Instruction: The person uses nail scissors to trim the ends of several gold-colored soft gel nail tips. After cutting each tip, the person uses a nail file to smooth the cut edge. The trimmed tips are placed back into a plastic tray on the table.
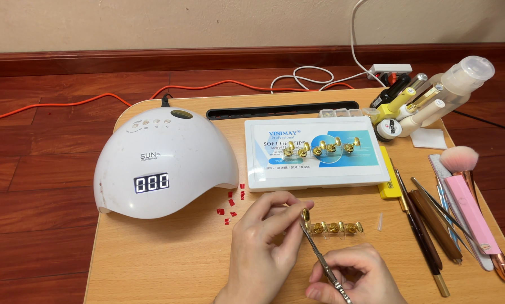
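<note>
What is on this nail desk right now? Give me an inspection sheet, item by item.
Surface: wooden lap table, with small red scraps beside the lamp.
Job's things: left hand pinches a gold nail-tip holder; right hand grips metal tweezers reaching to it; a row of gold holders lies alongside.
Clutter: white curing lamp, flat white tip box with more holders on top, polish bottles, brushes and files.
Grippers: both hands closed on their items.
Cables: orange cord and white cord on the floor.
Surroundings: red wood floor, beige wall.
</note>
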